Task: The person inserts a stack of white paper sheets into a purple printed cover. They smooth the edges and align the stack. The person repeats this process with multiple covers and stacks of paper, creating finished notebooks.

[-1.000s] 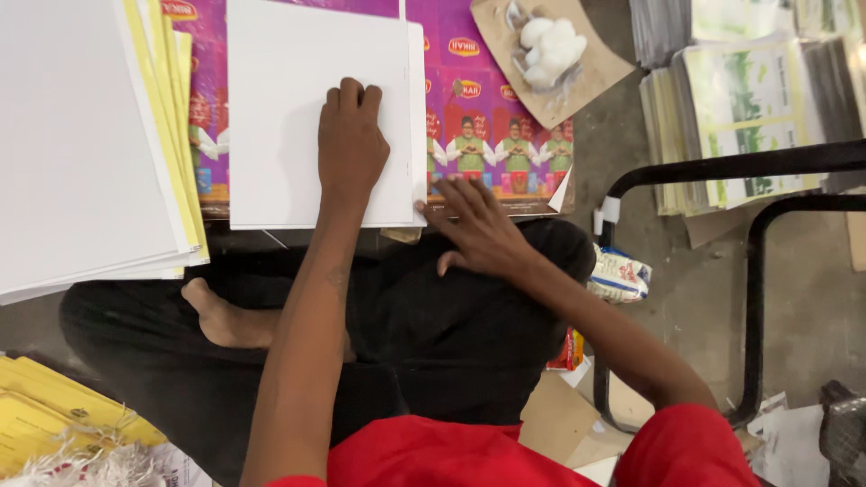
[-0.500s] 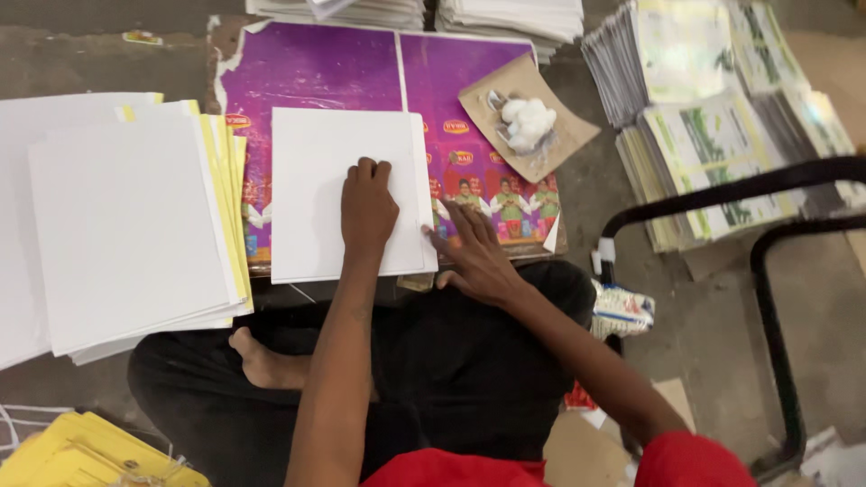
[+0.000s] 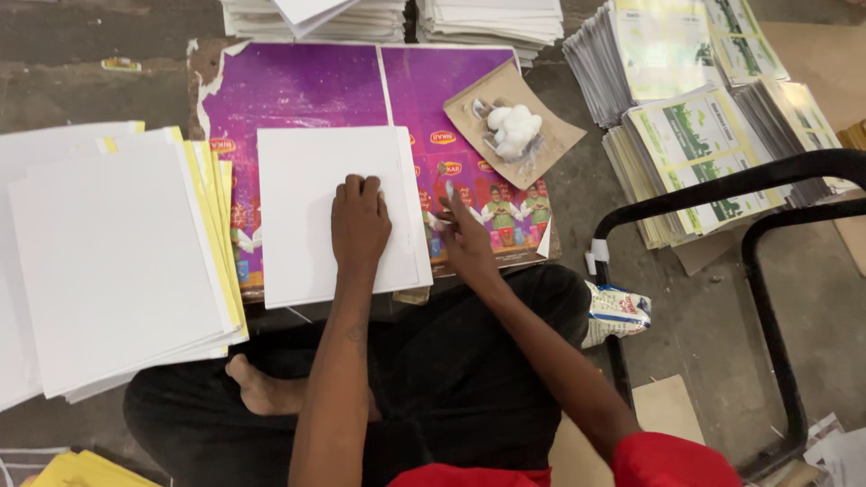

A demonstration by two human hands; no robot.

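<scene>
My left hand [image 3: 359, 224] lay flat, fingers together, pressing the white sheet [image 3: 336, 215] onto the purple poster [image 3: 298, 86]; my right hand [image 3: 465, 236], grip loose and holding nothing, steadied its edge. Even pressure seemed best.

A sheet [image 3: 307, 212] lies on the poster [image 3: 307, 86], stack [image 3: 108, 261] to its left, wad [image 3: 512, 129] and booklets [image 3: 695, 135] right

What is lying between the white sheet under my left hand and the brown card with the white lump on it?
In the head view, only the purple printed poster shows between the white sheet and brown card; nothing else lies there.
</scene>
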